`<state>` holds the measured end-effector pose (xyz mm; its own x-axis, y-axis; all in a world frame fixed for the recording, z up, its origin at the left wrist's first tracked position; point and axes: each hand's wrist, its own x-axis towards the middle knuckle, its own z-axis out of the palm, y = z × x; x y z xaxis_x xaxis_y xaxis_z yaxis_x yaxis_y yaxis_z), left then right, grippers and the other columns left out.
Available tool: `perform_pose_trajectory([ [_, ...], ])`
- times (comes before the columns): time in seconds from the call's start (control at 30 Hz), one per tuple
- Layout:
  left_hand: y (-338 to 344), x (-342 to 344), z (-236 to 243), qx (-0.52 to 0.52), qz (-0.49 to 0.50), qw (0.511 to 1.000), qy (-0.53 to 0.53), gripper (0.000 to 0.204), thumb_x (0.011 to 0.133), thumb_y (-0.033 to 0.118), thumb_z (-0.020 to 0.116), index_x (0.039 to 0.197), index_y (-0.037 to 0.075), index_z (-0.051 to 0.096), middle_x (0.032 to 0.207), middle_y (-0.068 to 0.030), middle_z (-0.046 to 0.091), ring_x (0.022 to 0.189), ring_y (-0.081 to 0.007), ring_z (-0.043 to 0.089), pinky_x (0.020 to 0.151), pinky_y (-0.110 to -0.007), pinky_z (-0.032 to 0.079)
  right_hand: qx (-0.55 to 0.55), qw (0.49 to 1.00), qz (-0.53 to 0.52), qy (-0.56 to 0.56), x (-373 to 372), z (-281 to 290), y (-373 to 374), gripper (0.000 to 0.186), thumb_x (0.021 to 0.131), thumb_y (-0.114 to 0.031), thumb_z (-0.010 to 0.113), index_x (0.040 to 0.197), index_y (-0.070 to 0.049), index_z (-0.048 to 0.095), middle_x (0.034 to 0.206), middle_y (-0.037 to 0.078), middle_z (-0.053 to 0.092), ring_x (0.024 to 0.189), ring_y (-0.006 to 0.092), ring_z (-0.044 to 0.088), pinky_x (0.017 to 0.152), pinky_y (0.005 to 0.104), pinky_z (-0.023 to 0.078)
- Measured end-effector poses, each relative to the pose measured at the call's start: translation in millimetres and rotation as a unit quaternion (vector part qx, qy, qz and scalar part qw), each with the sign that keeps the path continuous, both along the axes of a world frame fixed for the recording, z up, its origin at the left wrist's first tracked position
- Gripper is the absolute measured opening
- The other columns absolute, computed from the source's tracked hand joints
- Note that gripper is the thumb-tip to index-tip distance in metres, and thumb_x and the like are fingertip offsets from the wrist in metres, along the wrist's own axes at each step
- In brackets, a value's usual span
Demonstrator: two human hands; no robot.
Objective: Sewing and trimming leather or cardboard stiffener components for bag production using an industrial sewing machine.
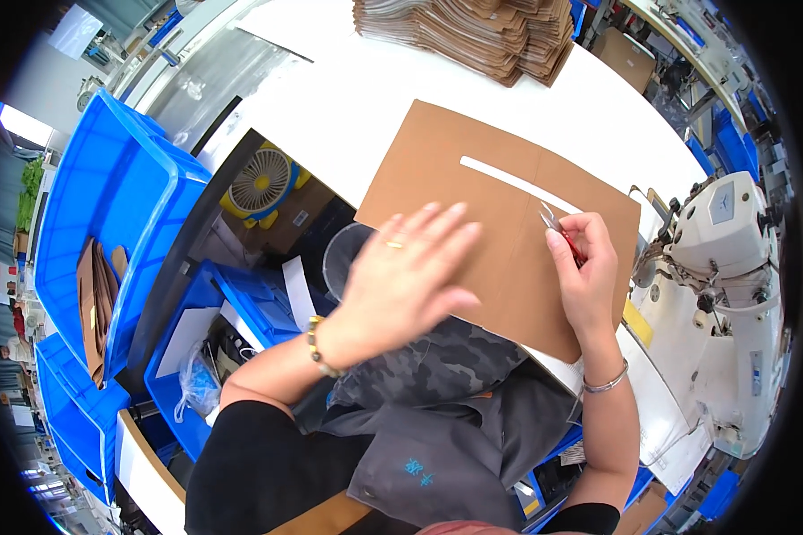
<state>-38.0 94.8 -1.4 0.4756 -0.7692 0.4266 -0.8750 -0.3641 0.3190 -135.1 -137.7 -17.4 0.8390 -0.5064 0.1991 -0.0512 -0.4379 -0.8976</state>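
A brown kraft sheet [522, 259] with a long white strip [517, 183] lies on the white table [312, 107] in front of me. My left hand [415, 272] is open over the lower left of the sheet, fingers slightly spread; I cannot tell if it touches it. My right hand [584, 267] is closed round small red-handled thread snips [575, 250], their metal tips over the sheet just below the strip's right end.
Stacked brown pieces [464, 36] sit at the table's far edge. A white sewing machine [723, 232] stands right. Blue bins [134, 205] are on the left, one holding brown pieces. A fan [259, 183] is below the table; grey fabric [437, 455] covers my lap.
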Motion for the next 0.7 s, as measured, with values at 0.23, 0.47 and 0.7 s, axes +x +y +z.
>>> perform_pose_trajectory([
  [0.23, -5, 48, -7, 0.214, 0.095, 0.972, -0.032, 0.081, 0.086, 0.065, 0.059, 0.148, 0.014, 0.048, 0.154, -0.014, 0.044, 0.142, -0.0383, 0.04, 0.114, -0.061, 0.029, -0.207, 0.974, -0.051, -0.074, -14, 18, -15, 0.035, 0.077, -0.007, 0.078, 0.107, -0.004, 0.059, 0.085, 0.006, 0.054, 0.067, 0.0138, 0.052, 0.061, 0.0264, 0.043],
  [0.47, 79, 211, -9, 0.184, 0.149, 0.971, 0.038, 0.059, 0.095, 0.045, 0.061, 0.145, 0.015, 0.052, 0.154, -0.0111, 0.045, 0.144, -0.04, 0.037, 0.116, -0.052, 0.032, -0.304, 0.948, -0.042, -0.085, -13, 23, -12, 0.037, 0.073, -0.012, 0.079, 0.106, -0.009, 0.061, 0.084, 0.007, 0.057, 0.059, 0.022, 0.054, 0.051, 0.0323, 0.044],
  [0.7, 99, 264, 12, 0.193, 0.128, 0.964, 0.132, 0.052, 0.093, 0.021, 0.068, 0.141, 0.006, 0.055, 0.147, -0.0179, 0.051, 0.132, -0.0331, 0.053, 0.11, -0.039, 0.041, -0.36, 0.929, 0.032, 0.076, -55, 43, -7, 0.036, 0.074, -0.028, 0.081, 0.101, -0.01, 0.066, 0.081, 0.006, 0.059, 0.06, 0.0252, 0.06, 0.051, 0.0359, 0.044],
])
